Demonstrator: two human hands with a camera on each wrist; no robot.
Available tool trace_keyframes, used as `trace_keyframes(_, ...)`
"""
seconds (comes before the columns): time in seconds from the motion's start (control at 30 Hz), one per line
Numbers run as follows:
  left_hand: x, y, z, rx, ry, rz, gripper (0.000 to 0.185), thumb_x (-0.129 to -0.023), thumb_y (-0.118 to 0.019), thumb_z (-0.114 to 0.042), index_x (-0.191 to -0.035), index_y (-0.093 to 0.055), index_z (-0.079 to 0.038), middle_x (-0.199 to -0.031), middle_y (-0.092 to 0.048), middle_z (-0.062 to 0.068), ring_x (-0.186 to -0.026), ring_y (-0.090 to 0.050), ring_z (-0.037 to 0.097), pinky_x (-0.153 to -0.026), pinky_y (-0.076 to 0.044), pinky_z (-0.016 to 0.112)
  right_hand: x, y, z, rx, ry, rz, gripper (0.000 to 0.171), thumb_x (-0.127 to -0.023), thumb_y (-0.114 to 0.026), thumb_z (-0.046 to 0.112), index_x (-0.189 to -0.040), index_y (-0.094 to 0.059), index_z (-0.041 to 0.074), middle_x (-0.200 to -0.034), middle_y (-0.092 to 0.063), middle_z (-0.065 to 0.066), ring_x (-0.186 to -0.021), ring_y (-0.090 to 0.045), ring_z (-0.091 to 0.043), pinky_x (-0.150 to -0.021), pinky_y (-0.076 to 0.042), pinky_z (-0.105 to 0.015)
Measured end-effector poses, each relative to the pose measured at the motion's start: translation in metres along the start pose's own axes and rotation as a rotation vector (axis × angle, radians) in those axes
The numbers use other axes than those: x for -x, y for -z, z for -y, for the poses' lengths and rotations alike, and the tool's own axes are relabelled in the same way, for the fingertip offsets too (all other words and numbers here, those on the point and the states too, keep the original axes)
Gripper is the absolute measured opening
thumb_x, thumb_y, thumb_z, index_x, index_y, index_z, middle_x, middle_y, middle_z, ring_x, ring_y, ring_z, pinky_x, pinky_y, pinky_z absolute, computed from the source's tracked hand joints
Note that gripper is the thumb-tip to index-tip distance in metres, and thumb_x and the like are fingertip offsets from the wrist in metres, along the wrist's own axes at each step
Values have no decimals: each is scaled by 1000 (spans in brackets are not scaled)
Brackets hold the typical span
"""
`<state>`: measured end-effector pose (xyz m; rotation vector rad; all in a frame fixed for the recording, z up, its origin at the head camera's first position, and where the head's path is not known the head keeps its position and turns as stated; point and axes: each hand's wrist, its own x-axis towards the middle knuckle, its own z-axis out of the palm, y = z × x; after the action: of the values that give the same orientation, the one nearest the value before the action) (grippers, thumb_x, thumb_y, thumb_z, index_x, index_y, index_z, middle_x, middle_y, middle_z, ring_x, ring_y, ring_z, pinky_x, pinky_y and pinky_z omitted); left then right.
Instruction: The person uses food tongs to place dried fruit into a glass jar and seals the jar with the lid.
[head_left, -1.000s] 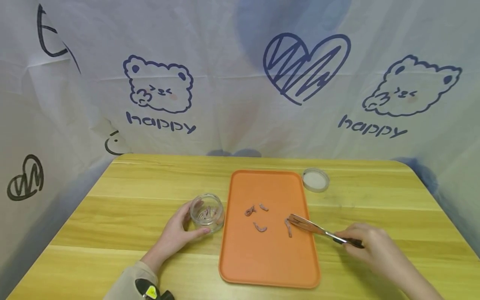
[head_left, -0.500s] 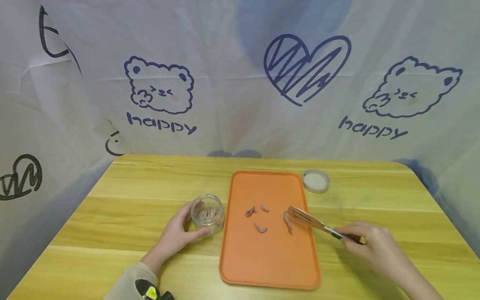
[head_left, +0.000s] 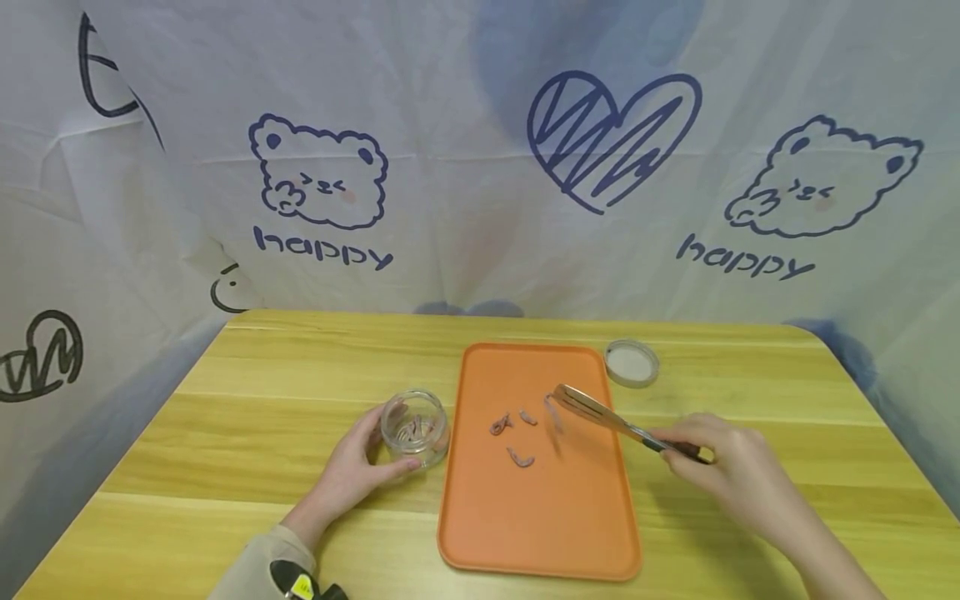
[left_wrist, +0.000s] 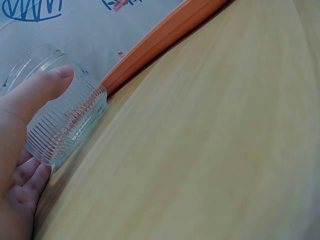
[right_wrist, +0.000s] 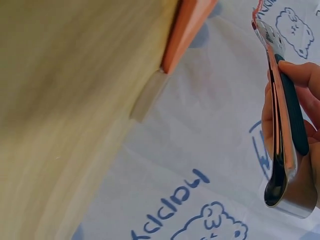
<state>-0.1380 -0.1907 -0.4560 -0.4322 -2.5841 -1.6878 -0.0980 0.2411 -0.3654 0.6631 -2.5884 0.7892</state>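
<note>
Meanwhile the left hand [head_left: 347, 472] cups the glass jar [head_left: 415, 427] on the surface beside the orange tray [head_left: 540, 533], while the right hand [head_left: 731, 479] squeezes tongs [head_left: 600, 412] pinching a pink strip [head_left: 553, 412] above it.

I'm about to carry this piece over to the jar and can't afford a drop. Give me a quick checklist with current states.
1. Tongs held by the right hand: ok.
2. Pink piece hanging at the tong tips, lifted above the orange tray: ok, though blurred, so how firm the grip is cannot tell.
3. Glass jar steadied by the left hand, fingers around its side: ok.
4. Jar mouth open, lid lying apart on the table: ok.
5. Jar beside the tray's left edge: ok.
6. Three pieces left on the tray: ok.
</note>
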Motion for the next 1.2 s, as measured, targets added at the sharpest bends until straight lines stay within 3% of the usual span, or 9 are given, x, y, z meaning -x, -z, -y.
trace_keyframes(0.2, 4, 0, -24, -17, 9, 6, 83, -72, -83, -11, -141, -37, 3, -138, -46, 24, -128, -42, 39, -110, -30, 48, -13, -1, 10, -33, 57, -30, 32, -69, -79, -5, -95, -77, 14, -87, -68, 8, -70, -58, 1, -55, -50, -13)
trace_keyframes(0.33, 5, 1, -31, -28, 28, 8, 82, -73, -83, -12, -140, -38, 2, -138, -46, 23, -128, -43, 38, -110, -31, 47, -22, -2, 17, -29, 65, -27, 31, -70, -79, -4, -95, -77, 14, -86, -69, 8, -72, -59, -1, -58, -53, -18)
trace_keyframes(0.77, 6, 1, -29, -14, 11, 6, 82, -73, -83, -12, -140, -39, 2, -138, -47, 22, -128, -43, 37, -110, -31, 47, -60, -18, 50, -88, 118, 9, 28, -75, -76, -3, -100, -76, 11, -82, -66, 11, -71, -56, -3, -56, -51, -23)
trace_keyframes(1.03, 4, 2, -29, -11, 10, 7, 83, -72, -83, -12, -141, -38, 2, -139, -46, 22, -128, -43, 37, -110, -30, 46, -87, -43, 71, -175, 171, 58, 26, -78, -72, -2, -102, -75, 5, -83, -68, 2, -73, -56, -8, -57, -51, -24)
trace_keyframes(1.2, 3, 1, -23, 6, 22, 4, 85, -72, -83, -11, -142, -36, 1, -139, -46, 22, -128, -43, 37, -110, -30, 47, -96, -62, 79, -185, 210, 90, 21, -78, -73, 0, -99, -75, 5, -80, -67, 1, -70, -56, -8, -55, -50, -18)
